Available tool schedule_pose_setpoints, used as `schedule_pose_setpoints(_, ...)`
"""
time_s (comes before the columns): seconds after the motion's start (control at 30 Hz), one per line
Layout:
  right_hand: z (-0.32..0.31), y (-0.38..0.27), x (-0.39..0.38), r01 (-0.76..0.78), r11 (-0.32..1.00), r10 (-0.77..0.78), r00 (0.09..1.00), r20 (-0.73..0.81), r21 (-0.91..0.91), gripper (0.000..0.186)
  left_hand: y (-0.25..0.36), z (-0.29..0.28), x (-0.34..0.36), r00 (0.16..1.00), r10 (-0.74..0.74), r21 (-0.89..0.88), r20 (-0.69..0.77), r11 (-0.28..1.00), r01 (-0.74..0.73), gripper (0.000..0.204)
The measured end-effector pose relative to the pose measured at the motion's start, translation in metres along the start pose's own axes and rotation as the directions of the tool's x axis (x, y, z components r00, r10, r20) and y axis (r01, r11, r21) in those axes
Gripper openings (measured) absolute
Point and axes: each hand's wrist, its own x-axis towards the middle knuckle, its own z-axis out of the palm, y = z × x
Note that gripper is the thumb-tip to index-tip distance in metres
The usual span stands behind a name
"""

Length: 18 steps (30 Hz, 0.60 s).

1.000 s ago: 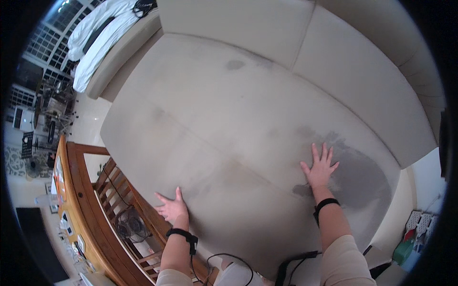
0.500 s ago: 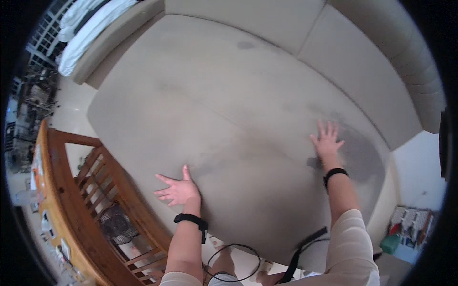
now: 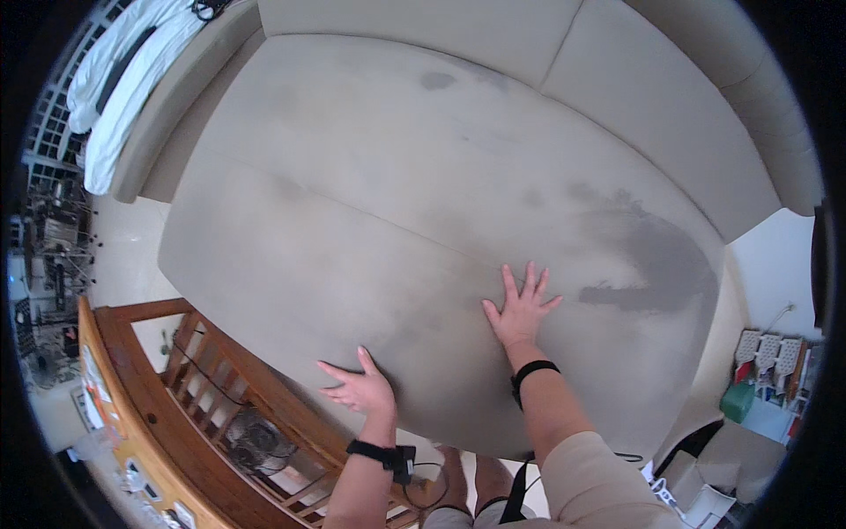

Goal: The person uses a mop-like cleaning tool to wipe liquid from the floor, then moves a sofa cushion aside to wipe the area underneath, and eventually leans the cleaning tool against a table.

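Observation:
A broad beige sofa seat [image 3: 256, 229] spreads out before me, with a seam running across it. My right hand [image 3: 522, 313] has its fingers spread on the seat near that seam, with nothing in it. My left hand [image 3: 361, 388] is at the seat's near left edge, fingers apart and empty; whether its palm touches the surface I cannot tell. Each wrist wears a black band, and a small black box with a thin cable hangs at the left one. To the right of my right hand a dark grey patch [image 3: 665, 264] marks the seat; a smaller spot [image 3: 437, 81] lies at the far side.
Beige backrests [image 3: 652, 97] border the far and right sides. A wooden piece with slats [image 3: 211, 375] stands close on the left, with a round mesh object [image 3: 256, 436] among the slats. White cloth [image 3: 115, 163] hangs over the far left armrest. A green container [image 3: 738, 401] sits at right.
My right hand has moved left and nearer, off the edge of the dark patch. The left hand sits a little nearer and further right in the picture. The view itself has shifted.

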Motion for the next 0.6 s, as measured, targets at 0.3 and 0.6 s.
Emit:
schedule_pose_setpoints(0.3,0.025,0.034,-0.031,0.041,0.999,-0.041,0.999,0.018,-0.030,0.067,-0.078,0.010,0.142,0.984,-0.174,-0.456,0.050,0.872,0.177,0.083)
schedule_pose_setpoints(0.6,0.032,0.083,-0.106,-0.009,1.000,0.012,0.978,0.210,-0.016,0.068,-0.099,-0.028,0.207,0.975,-0.141,-0.694,0.172,0.685,0.221,0.088)
